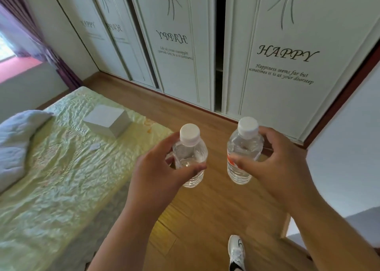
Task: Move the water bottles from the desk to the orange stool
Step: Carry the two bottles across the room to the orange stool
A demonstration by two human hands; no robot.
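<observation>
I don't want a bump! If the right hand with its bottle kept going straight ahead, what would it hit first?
Probably the wardrobe door; only bare floor shows before it, though depth is unclear.

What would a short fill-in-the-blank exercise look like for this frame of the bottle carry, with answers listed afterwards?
1. Each hand holds one water bottle, so the bottles in hand number ____.
2. The left bottle and right bottle both have caps coloured ____.
3. The white box rests on the ____.
4. The large word printed on the wardrobe door is ____.

Missing words: two; white; bed; HAPPY
</observation>
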